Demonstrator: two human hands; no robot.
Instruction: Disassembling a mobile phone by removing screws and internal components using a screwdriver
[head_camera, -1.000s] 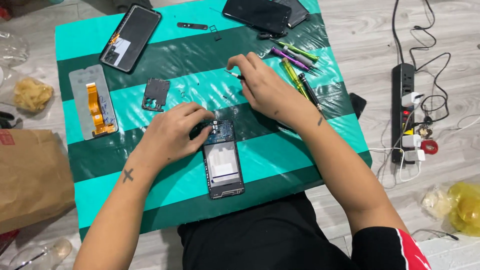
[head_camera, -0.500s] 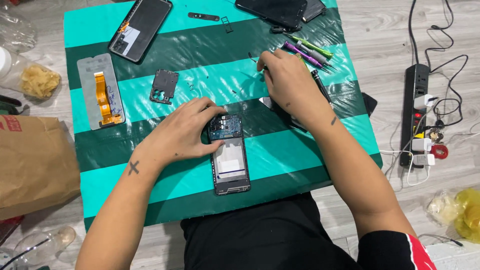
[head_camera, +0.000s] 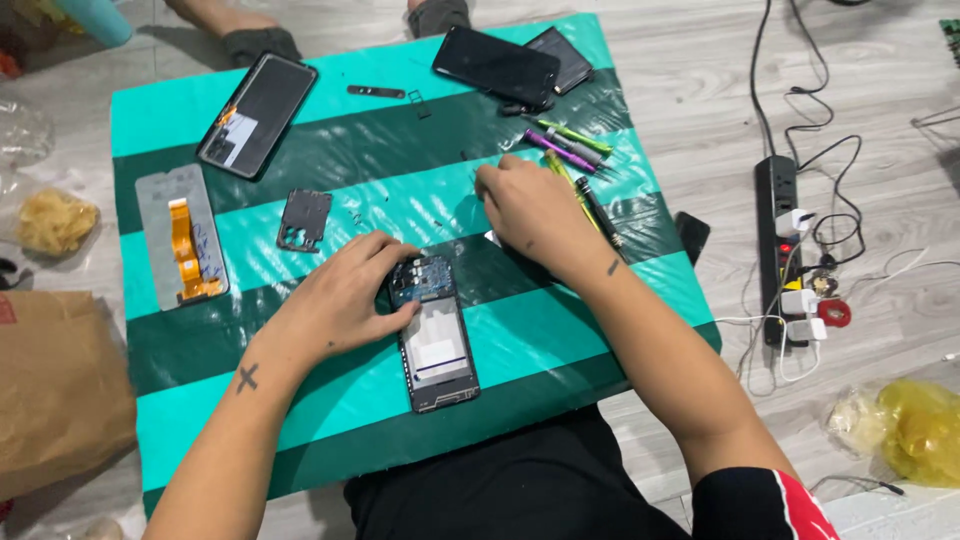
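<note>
Holding the open phone (head_camera: 436, 335) flat on the striped mat (head_camera: 560, 330), the left hand (head_camera: 345, 300) grips its top end. The right hand (head_camera: 530, 205) rests curled near the pens (head_camera: 565, 145); I cannot tell if it holds anything. The phone's back cover (head_camera: 305, 218) is already off; its insides show.

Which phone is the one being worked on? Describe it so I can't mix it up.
Start from the striped green mat on the floor. Near its front edge lies the opened phone, steadied at its top by the left hand. Unlike the dark phones at the mat's far side, its back is off, showing a circuit board and pale battery.
</note>
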